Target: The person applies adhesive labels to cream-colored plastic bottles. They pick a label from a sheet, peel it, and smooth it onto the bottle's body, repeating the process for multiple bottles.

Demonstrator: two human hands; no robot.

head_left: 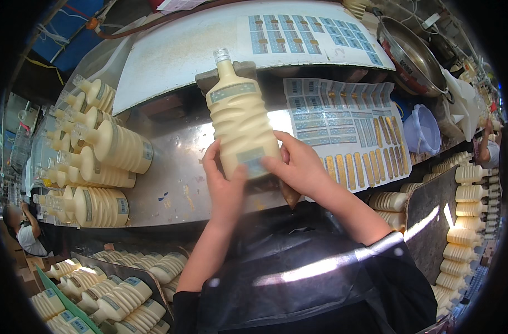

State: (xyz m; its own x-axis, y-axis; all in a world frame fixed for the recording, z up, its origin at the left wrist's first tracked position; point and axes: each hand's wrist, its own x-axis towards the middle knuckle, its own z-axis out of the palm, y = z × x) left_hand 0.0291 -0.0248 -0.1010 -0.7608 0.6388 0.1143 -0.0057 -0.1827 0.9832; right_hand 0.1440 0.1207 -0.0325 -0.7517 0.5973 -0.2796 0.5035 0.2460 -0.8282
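Note:
A cream bottle [240,125] with wavy ribs and a transparent glass-like neck lies in front of me, its neck pointing away. The neck end rests by a grey-brown block [245,70]. One patterned label sits near its shoulder, and a pale blue label [251,158] is low on its body. Around the bottle's lower left side, my left hand [226,172] is closed, thumb on the front. From the right, my right hand [301,164] grips the base, its thumb pressing on the lower label. A brown pointed thing [289,195], of unclear kind, shows beneath my right hand.
Sticker sheets [343,128] lie right of the bottle; another sheet [309,33] lies on the white board [170,61]. Labelled bottles [117,145] are stacked at left. Crates of bottles [126,300] stand below. A lilac bucket [422,131] and metal pan [412,53] are at right.

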